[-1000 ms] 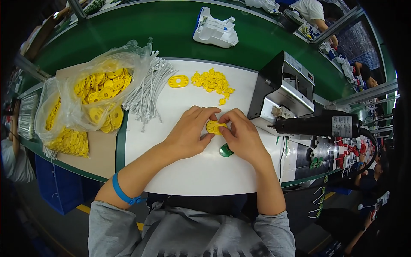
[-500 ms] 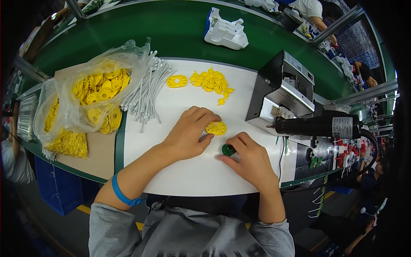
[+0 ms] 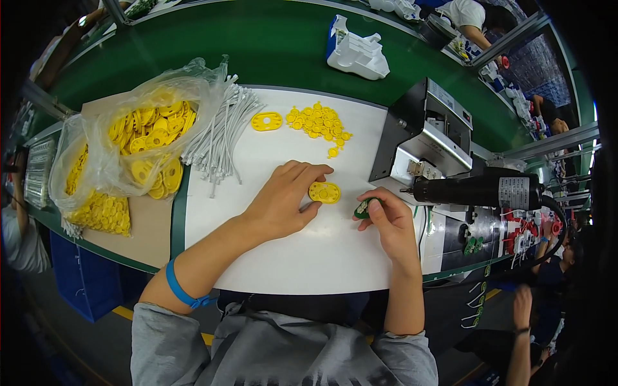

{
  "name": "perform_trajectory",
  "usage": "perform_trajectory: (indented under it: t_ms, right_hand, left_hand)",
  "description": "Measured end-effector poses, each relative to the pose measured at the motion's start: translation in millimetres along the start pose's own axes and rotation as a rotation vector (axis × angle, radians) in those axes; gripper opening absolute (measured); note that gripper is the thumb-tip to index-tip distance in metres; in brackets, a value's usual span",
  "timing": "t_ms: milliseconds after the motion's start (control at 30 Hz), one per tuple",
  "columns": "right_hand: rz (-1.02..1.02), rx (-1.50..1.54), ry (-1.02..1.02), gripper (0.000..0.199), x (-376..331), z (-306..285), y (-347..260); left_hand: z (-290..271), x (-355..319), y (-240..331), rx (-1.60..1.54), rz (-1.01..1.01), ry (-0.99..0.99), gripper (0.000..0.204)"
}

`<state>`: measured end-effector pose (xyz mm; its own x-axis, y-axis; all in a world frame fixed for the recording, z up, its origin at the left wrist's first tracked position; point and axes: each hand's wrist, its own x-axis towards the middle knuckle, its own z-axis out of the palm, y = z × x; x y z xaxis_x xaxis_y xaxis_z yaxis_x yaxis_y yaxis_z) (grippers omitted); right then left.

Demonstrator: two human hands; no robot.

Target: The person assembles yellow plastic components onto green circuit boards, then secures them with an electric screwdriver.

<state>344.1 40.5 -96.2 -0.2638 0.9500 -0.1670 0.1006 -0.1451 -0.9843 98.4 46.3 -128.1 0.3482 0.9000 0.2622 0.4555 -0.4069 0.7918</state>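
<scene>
On the white work surface lies a yellow oval plastic plate [image 3: 324, 192] with holes in it. My left hand [image 3: 281, 199] rests at its left side, thumb and fingers curled about its edge. To the right, my right hand [image 3: 391, 225] pinches a small green circuit board [image 3: 362, 208] between thumb and fingers, tilted and lifted off the surface. Farther off is a second yellow oval plate [image 3: 266, 121], beside a loose pile of small yellow round pieces [image 3: 317, 121].
A bundle of white cable ties [image 3: 222, 132] and plastic bags of yellow parts [image 3: 151, 135] lie at left. A metal machine [image 3: 425, 135] and a black-handled tool [image 3: 476, 190] stand at right. Beyond, a white housing [image 3: 358, 51] sits on the green belt [image 3: 257, 45]. Other people work around.
My right hand has moved slightly right and turned, raising the circuit board so its face shows. The white housing has shifted right along the belt. My left hand stays about where it was.
</scene>
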Motion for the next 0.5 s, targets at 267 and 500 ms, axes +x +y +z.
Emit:
perform_trajectory:
  t_ms: [267, 500]
  right_hand:
    - [0.149, -0.041, 0.017, 0.018, -1.4, -5.7, -3.7]
    - [0.104, 0.062, 0.028, 0.017, -6.5, -18.7, 3.6]
  left_hand:
    - [14.5, 1.8, 6.6, -0.124, 0.028, -0.025, 0.063]
    - [32.1, 6.6, 21.9, -0.165, 0.089, -0.027, 0.064]
